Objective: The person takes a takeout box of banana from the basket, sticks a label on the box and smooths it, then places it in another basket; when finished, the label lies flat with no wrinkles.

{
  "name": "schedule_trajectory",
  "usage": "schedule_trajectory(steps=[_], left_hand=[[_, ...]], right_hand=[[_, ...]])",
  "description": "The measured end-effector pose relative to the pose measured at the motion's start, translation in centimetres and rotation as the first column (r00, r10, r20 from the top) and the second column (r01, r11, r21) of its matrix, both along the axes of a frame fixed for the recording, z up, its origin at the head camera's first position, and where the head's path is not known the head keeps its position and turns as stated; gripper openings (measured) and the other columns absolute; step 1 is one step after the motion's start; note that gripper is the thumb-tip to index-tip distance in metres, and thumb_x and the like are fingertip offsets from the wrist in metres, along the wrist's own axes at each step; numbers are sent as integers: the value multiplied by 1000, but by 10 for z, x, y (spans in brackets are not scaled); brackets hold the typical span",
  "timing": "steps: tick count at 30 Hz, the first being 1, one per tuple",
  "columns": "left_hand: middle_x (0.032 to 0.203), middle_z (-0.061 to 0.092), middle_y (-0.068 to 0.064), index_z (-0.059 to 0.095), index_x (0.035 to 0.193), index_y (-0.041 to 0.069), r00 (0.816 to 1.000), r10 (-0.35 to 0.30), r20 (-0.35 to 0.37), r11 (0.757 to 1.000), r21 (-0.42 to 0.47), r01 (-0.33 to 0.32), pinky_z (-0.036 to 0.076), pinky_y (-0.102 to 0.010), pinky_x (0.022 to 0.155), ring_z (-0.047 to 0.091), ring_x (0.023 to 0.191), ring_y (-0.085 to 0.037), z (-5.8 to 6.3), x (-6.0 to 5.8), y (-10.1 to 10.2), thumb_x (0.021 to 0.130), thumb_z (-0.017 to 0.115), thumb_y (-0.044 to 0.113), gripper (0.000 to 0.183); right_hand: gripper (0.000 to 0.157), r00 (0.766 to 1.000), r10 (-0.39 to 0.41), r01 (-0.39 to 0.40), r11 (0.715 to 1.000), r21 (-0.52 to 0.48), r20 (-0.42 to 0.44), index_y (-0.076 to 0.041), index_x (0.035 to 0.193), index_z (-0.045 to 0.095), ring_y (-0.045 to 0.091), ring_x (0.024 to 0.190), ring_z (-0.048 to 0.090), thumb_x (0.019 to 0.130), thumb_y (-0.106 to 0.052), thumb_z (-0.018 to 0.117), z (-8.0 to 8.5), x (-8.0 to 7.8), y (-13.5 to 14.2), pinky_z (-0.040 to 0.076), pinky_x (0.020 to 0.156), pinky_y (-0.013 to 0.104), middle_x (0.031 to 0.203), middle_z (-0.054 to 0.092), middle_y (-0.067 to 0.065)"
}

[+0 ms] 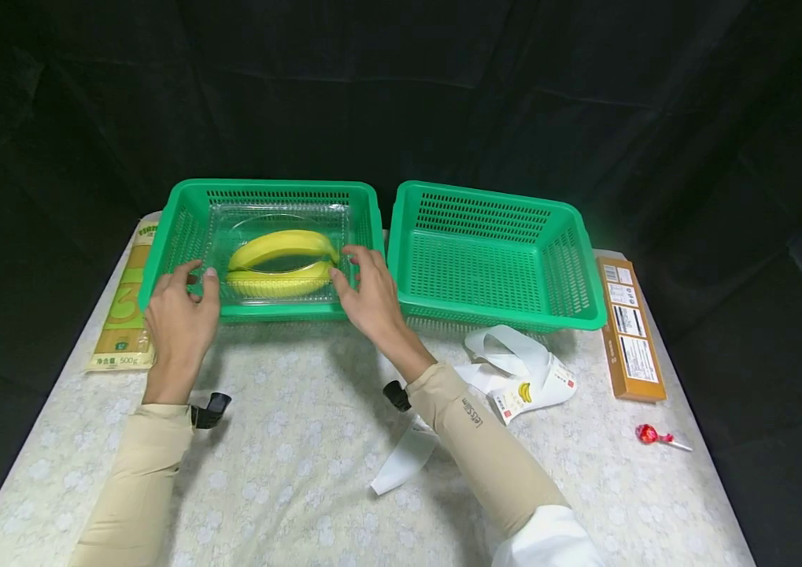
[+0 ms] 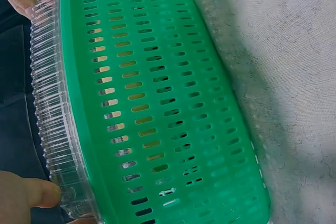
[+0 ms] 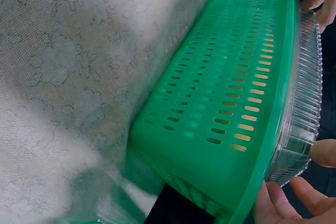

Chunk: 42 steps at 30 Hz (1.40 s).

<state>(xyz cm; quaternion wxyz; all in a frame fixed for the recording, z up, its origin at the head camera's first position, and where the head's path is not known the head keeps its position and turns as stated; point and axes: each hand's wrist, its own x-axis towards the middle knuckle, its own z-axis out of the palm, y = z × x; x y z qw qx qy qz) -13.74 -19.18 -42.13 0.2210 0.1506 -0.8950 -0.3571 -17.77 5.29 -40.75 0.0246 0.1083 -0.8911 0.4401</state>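
A clear plastic clamshell box (image 1: 219,224) with bananas (image 1: 283,244) inside sits in the left green basket (image 1: 266,186). At the box's front left corner, my left hand (image 1: 183,315) holds its edge between thumb and fingers. My right hand (image 1: 372,299) grips the opposite side, thumb near the front right corner. Both wrist views show the ridged side of the box (image 2: 50,93) standing above the basket's rim, with thumbs on its edge. Some fingertips are hidden behind the box and rim.
A second green basket (image 1: 486,272) stands to the right. In front of it lies a loose white paper strip (image 1: 510,350) with a banana picture. A yellow-green packet (image 1: 120,311) lies at left; an orange box (image 1: 630,331) and a red lollipop (image 1: 647,434) are at right.
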Motion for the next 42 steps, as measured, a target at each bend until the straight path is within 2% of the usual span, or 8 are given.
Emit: schedule_trajectory(steps=[24, 34, 42], left_hand=[[114, 69, -22, 66, 131, 5, 1000, 3, 10, 1000, 10, -3, 42, -54, 77, 62, 88, -37, -4, 1, -2, 102, 50, 39, 47], [118, 68, -24, 64, 133, 4, 1000, -21, -7, 999, 40, 21, 45, -54, 80, 65, 89, -38, -2, 2, -4, 102, 52, 35, 46], [120, 68, -24, 64, 133, 5, 1000, -19, -24, 998, 51, 20, 46, -54, 82, 67, 91, -39, 2, 7, -2, 102, 53, 34, 45]], right_hand=[[46, 1000, -11, 11, 1000, -11, 16, -10, 142, 52, 36, 110, 61, 102, -32, 58, -4, 3, -1, 53, 82, 45, 136, 54, 17], [47, 997, -28, 30, 999, -40, 65, -12, 142, 53, 35, 112, 61, 100, -32, 62, 3, 3, 2, 54, 84, 43, 136, 55, 16], [48, 998, -43, 46, 996, -71, 36, -12, 140, 54, 37, 113, 62, 98, -31, 65, 11, 7, 3, 53, 89, 47, 133, 57, 13]])
